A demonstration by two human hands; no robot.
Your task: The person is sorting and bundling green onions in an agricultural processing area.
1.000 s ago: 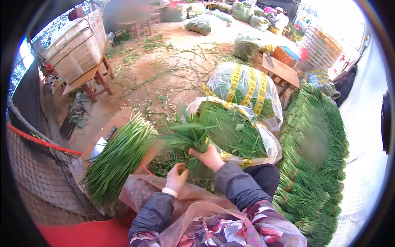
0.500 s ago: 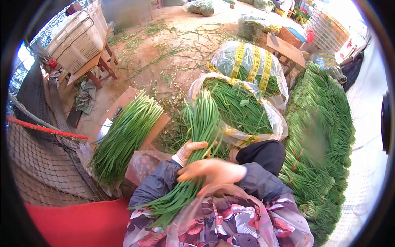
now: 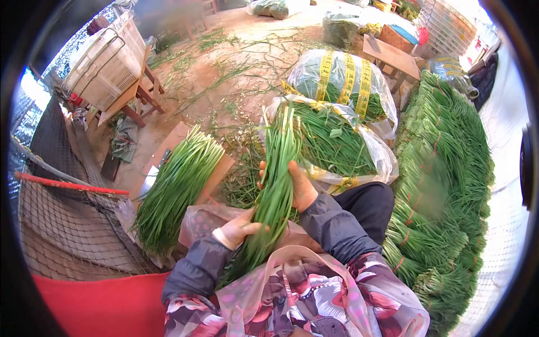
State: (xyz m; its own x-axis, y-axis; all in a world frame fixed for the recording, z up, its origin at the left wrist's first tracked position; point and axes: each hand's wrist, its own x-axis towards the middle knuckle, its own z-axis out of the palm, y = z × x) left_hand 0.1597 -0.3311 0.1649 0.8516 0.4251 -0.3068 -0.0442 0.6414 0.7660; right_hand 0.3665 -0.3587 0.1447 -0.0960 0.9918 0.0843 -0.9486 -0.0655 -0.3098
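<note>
A bunch of long green stalks [image 3: 276, 174] stands nearly upright in front of my body, pale ends up and leafy ends on my lap. My left hand [image 3: 241, 227] is wrapped round its lower part. Higher up, my right hand [image 3: 297, 185] grips the bunch from the right side, with fingertips showing at its left edge. To the left, a loose heap of the same stalks [image 3: 178, 188] lies on a brown board [image 3: 216, 178]. Beyond the bunch, an open clear plastic bag [image 3: 384, 163] holds more greens.
A closed plastic bag with yellow printed tape [image 3: 337, 84] lies beyond. A long pile of tied bundles [image 3: 438, 191] runs down the right. White crates [image 3: 106, 62] stand on a wooden bench at upper left. Netting [image 3: 67, 224] and red cloth [image 3: 101, 303] are at left.
My right hand has moved up and right, from across the bunch's lower part to its upper right side. My left hand has shifted down and left. The bunch is more upright.
</note>
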